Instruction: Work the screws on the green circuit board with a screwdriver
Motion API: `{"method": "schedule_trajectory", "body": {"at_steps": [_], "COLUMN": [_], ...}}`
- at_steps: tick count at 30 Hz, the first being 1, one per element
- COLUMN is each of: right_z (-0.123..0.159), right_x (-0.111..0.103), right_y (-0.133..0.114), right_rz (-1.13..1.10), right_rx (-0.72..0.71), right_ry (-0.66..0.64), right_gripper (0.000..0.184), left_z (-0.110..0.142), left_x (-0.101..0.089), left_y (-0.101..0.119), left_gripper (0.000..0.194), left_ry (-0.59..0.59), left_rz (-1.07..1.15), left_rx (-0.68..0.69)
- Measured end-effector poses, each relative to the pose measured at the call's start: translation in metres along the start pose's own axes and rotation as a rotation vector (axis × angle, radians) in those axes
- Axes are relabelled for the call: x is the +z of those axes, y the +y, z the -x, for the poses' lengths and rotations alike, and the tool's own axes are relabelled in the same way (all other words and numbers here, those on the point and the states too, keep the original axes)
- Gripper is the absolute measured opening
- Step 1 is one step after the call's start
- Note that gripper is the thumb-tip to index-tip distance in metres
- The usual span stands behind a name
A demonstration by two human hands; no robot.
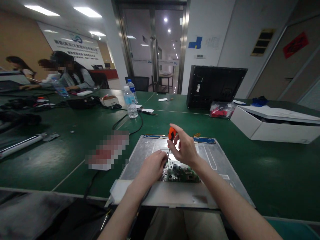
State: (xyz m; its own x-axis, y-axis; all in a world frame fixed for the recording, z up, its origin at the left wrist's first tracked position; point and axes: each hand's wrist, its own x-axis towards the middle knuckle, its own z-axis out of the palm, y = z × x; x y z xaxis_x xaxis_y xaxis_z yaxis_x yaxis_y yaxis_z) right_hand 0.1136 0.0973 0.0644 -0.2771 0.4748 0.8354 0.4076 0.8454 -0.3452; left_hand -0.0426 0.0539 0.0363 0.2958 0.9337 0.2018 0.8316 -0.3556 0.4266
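Observation:
A flat metal display panel (pixel 142 156) lies back side up on the green table in front of me. Near its middle sits a green circuit board (pixel 180 175). My right hand (pixel 183 145) grips the orange and black handle of a screwdriver (pixel 171 132). The screwdriver stands almost upright, its thin shaft reaching down to the board's upper left part. Beside the tip, my left hand (pixel 156 163) rests at the board's left edge with fingers curled together. Whatever those fingers pinch is hidden. A blue strip (pixel 206 140) runs along the panel's far edge.
Two water bottles (pixel 130 103) stand beyond the panel, near a black cable. A blurred-out reddish item (pixel 110 150) lies to the left. On the right are a white box (pixel 270 128), a bag with red contents (pixel 221 110) and a black monitor (pixel 216 86). People sit at far left.

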Motion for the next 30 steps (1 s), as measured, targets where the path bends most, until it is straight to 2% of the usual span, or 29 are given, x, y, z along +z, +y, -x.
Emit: {"method": "schedule_trajectory", "body": {"at_steps": [4, 14, 22, 30], "right_z": [0.0008, 0.0003, -0.0001, -0.0016], "right_x": [0.0002, 0.0019, -0.0023, -0.0009], "right_y": [-0.0003, 0.0018, -0.0013, 0.0009], "right_rz": [-0.018, 0.044, -0.029, 0.049], "right_rx": [0.001, -0.012, -0.002, -0.015], "right_ry": [-0.024, 0.007, -0.054, 0.014], "right_gripper": [0.052, 0.044, 0.052, 0.04], "left_z": [-0.0003, 0.0, -0.0019, -0.0012], "left_x": [-0.0009, -0.002, -0.0008, -0.0018], "left_y": [0.0007, 0.0023, -0.0003, 0.0007], "left_gripper": [0.018, 0.018, 0.019, 0.018], "left_ry": [-0.017, -0.021, -0.027, -0.018], "left_rz": [-0.005, -0.033, -0.019, -0.025], "left_rx": [-0.006, -0.021, -0.014, -0.01]}}
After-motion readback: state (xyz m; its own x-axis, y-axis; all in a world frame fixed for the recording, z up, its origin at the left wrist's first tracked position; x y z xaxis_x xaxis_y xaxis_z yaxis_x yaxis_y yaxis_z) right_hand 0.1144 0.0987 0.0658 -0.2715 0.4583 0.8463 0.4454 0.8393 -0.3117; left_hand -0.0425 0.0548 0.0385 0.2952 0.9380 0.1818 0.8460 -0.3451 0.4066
